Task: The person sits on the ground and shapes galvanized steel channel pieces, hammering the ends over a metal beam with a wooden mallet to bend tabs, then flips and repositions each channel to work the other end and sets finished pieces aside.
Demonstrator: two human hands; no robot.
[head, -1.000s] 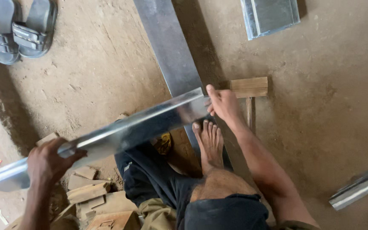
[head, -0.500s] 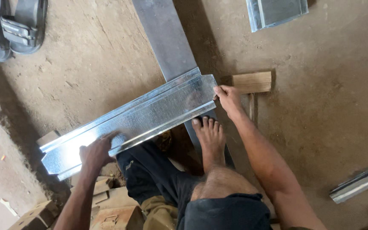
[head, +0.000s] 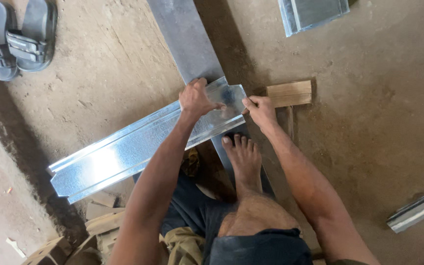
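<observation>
On dusty concrete, both hands [head: 199, 98] [head: 260, 109] grip ribbed galvanized sheet [head: 138, 147].

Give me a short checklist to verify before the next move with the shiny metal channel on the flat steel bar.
1. Left hand presses on the metal channel near its end: ok.
2. Right hand grips the channel's end corner: ok.
3. Channel lies across the flat steel bar: ok.
4. Bare foot clear of the channel's edge: not ok, toes are very close.
5. Wooden mallet in reach beside the right hand: ok.
6. Channel's far end supported: cannot tell.
</observation>
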